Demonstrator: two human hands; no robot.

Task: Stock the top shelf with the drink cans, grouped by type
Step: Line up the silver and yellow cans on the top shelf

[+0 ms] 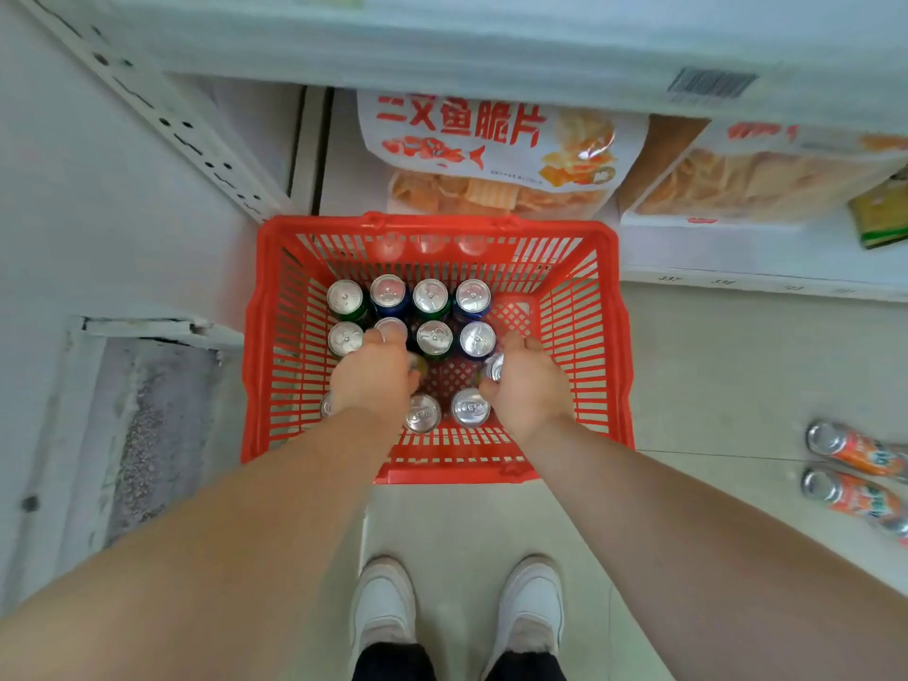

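A person stands over a red basket (pixel 609 336) on the floor in the middle of the frame, both bare arms reaching down into it. The drink cans (pixel 432 297) stand upright inside, silver tops showing, two rows of four toward the far wall and a few more near the bottom edge. The left hand (pixel 376 378) is curled over a can in the left middle of the basket, its fingers wrapped round it so that the can is almost hidden. The right hand (pixel 523 385) closes round another can (pixel 495 367), whose top shows beside the thumb. Two orange cans (pixel 857 452) lie on their sides on the floor at the right edge. Snack bags (pixel 496 149) sit on a low shelf in the upper part of the frame. White shoes (pixel 383 607) show at the bottom centre.
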